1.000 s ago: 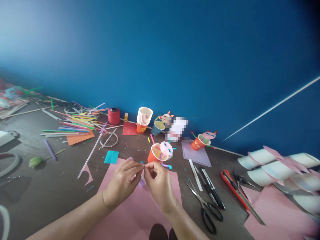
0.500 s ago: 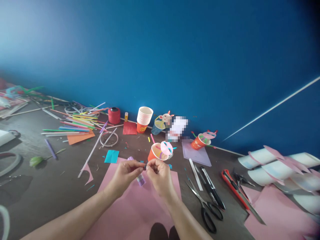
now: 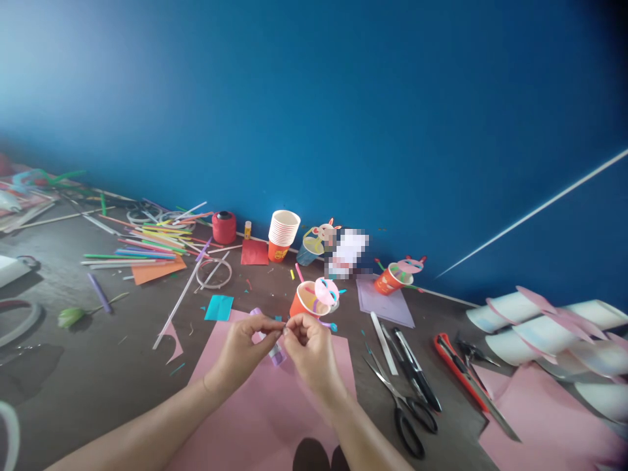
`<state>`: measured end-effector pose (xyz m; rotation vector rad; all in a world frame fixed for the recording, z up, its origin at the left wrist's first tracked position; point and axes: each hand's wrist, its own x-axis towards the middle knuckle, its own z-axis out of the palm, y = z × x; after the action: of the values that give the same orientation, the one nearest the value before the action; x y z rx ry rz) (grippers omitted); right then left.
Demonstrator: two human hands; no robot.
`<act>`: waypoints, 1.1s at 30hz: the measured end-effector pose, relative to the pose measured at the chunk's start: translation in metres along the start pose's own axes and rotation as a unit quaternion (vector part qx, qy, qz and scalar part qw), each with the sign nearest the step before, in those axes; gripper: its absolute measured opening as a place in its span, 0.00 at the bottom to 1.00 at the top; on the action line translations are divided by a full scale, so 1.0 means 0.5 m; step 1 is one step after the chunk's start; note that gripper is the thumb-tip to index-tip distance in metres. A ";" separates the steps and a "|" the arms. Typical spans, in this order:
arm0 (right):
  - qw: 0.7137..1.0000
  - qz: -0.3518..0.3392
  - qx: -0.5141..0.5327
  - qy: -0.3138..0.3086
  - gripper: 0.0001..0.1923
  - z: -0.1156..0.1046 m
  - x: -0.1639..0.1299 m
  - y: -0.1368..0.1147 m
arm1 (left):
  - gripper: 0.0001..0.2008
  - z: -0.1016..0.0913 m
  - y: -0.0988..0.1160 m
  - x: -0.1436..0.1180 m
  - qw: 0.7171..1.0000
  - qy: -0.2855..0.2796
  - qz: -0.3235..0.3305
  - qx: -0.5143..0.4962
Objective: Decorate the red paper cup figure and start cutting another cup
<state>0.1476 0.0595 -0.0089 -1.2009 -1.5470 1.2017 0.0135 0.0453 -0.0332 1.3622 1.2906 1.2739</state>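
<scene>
Orange cup (image 3: 298, 305) (straw (image 3: 309, 289) inside) near both hands (image 3: 243, 345) (image 3: 314, 353)

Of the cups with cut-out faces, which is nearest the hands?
The orange cup just beyond the right hand. The blue cup stands farther back near the wall; the other orange cup sits farther right on lilac paper.

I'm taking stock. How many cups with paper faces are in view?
3: an orange cup beyond the right hand, a blue cup right of the stack, and a second orange cup by the purple paper. More may be hidden in the blurred far-left clutter.
</scene>
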 end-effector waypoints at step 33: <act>0.998 0.038 0.028 -0.032 0.05 -0.006 0.008 -0.002 | 0.06 -0.006 0.005 0.013 0.979 -0.033 -0.106 -0.169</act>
<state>0.1494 0.0639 -0.0072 -1.2052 -1.5157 1.3356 0.0107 0.0513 -0.0297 0.9914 1.0833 1.2230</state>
